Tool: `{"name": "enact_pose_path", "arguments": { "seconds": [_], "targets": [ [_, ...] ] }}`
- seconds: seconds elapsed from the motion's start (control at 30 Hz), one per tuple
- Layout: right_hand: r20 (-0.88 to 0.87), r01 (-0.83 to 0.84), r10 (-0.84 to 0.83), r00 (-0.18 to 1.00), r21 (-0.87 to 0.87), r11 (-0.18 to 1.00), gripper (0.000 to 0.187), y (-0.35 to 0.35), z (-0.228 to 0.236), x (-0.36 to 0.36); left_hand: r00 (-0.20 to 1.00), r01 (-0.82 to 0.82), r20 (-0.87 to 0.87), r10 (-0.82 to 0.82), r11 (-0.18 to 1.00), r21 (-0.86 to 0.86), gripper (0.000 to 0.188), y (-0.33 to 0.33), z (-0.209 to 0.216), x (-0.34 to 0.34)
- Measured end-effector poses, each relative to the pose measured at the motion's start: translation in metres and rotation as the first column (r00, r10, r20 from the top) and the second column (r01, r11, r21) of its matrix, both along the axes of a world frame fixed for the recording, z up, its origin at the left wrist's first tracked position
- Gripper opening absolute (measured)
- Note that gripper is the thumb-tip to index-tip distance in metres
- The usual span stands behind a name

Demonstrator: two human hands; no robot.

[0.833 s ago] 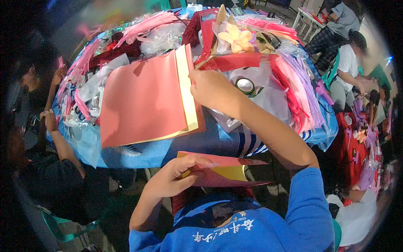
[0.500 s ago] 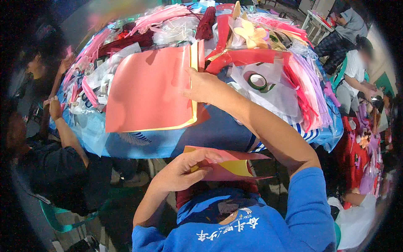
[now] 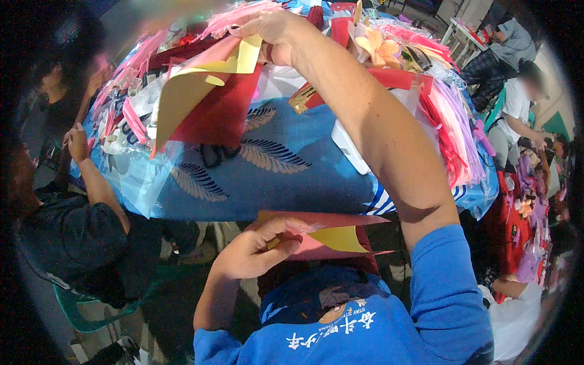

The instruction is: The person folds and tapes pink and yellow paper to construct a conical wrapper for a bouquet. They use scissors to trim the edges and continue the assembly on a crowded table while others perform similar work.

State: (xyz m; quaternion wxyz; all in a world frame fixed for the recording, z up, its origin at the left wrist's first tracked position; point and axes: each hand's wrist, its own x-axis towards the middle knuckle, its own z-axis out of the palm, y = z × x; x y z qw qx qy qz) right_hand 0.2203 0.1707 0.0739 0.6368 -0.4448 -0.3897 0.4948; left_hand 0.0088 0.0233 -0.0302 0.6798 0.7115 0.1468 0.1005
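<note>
Far over the table, my right hand (image 3: 277, 35) grips the upper edge of several coloured sheets of paper (image 3: 182, 100). They hang tilted with yellow and red sides showing, and their lower corners curl. Close to my body, my left hand (image 3: 258, 243) pinches a folded sheet of paper (image 3: 337, 239), pink outside and yellow inside, below the table's near edge. Its fold opens toward the right. Under the raised sheets shows the blue tablecloth (image 3: 292, 194) with pale feather-like leaf prints.
Pink and purple fuzzy stems (image 3: 456, 140) lie at the table's right, near a peach artificial flower (image 3: 378, 48). A white flat object (image 3: 350, 146) sits beside my right forearm. People sit at left (image 3: 73, 237) and far right (image 3: 520, 109).
My right hand has moved up and away with the sheets, lifting and tilting them so their yellow and red sides show. My left hand stays nearly still with the folded paper.
</note>
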Motion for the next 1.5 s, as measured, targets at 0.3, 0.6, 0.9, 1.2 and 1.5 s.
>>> {"name": "enact_pose_path", "arguments": {
  "seconds": [0.3, 0.6, 0.9, 1.2, 1.5],
  "targets": [
    [0.114, -0.062, 0.051, 0.992, 0.098, 0.993, 0.027, -0.005, 0.025, 0.002, 0.998, -0.002, 0.055, -0.001, 0.998, 0.055, 0.031, 0.002, -0.004, -0.005],
    [0.819, -0.084, 0.181, 0.545, -0.161, 0.983, 0.032, 0.013, -0.018, 0.073, 0.985, 0.031, 0.17, -0.033, 0.999, 0.017, 0.033, -0.004, 0.011, -0.005],
    [0.711, -0.113, -0.595, -0.375, 0.601, 0.791, 0.026, -0.068, -0.039, -0.007, 1.0, 0.002, 0.012, -0.002, 1.0, -0.02, 0.04, -0.005, 0.017, -0.024],
    [0.926, -0.358, -0.339, -0.165, 0.264, 0.895, 0.01, -0.075, -0.12, -0.089, 0.996, -0.069, 0.064, 0.067, 0.997, 0.031, 0.034, -0.013, 0.011, -0.042],
    [0.911, -0.387, -0.381, -0.156, 0.299, 0.872, 0.011, -0.099, -0.127, -0.093, 0.948, -0.31, 0.03, 0.317, 0.94, -0.142, 0.037, -0.018, 0.015, -0.082]
  ]
}}
